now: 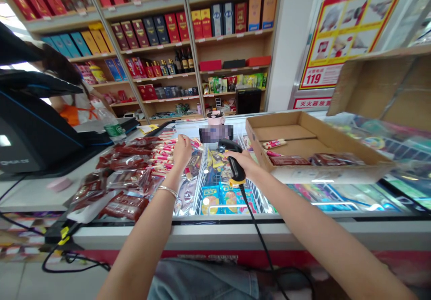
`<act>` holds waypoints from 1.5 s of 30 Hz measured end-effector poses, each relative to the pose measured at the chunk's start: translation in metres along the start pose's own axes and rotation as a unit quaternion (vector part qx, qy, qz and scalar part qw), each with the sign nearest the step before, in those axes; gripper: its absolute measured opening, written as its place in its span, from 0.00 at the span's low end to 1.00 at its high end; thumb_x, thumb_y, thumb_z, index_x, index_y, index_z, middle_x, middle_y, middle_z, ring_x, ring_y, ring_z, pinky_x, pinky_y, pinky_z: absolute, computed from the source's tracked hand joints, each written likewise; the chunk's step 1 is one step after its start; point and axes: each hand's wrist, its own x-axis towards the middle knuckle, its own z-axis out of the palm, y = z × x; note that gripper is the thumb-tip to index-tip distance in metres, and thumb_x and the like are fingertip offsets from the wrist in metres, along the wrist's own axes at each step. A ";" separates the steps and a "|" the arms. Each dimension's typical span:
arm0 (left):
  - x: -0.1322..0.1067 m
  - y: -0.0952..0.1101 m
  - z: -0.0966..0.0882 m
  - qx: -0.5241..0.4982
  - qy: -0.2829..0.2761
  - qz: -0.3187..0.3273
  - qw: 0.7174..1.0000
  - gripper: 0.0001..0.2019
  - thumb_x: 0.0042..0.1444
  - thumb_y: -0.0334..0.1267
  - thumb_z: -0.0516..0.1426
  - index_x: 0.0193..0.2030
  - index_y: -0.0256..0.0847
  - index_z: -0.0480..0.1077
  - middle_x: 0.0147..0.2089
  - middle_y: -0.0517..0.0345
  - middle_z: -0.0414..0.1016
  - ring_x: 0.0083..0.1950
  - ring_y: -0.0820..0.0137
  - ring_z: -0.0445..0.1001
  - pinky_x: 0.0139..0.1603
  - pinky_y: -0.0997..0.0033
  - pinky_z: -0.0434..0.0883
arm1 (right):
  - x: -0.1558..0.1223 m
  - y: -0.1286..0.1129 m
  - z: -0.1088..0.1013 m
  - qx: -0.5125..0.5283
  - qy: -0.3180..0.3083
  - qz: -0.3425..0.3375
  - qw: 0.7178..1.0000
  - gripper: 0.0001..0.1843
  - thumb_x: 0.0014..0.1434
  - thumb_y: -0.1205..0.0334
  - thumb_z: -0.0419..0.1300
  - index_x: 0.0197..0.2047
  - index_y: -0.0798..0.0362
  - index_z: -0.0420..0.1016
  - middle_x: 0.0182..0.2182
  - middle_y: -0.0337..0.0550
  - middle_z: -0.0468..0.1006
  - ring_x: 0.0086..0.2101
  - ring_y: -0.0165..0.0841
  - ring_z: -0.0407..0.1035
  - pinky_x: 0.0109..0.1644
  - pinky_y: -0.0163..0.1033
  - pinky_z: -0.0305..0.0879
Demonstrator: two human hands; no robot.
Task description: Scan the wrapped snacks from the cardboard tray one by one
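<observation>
My right hand (247, 163) is closed round the grip of a black barcode scanner (232, 161) with a yellow band, its cable trailing down toward me. My left hand (182, 152), a bracelet on the wrist, reaches over a row of red-and-white sausage sticks (161, 152) lying on the glass lid of a chest freezer (215, 192); its fingers curl down onto the sticks, and I cannot see whether they grip one. Dark red snack packets (124, 178) lie heaped to the left of the sticks.
A shallow cardboard box (303, 152) with a few sticks and packets sits to the right on the freezer. A black till terminal (30, 129) stands at the left with cables. A person in orange stands behind it. Shelves of boxed goods line the back wall.
</observation>
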 end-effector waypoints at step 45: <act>-0.041 0.113 0.038 -0.266 -0.075 0.220 0.936 0.06 0.57 0.40 0.54 0.39 0.41 0.63 0.39 0.56 0.75 0.35 0.75 0.74 0.36 0.75 0.69 | -0.081 -0.115 -0.243 -0.056 0.393 -0.247 0.884 0.04 0.46 0.75 0.64 0.23 0.58 0.75 0.23 0.51 0.74 0.19 0.29 0.68 0.22 0.32 0.67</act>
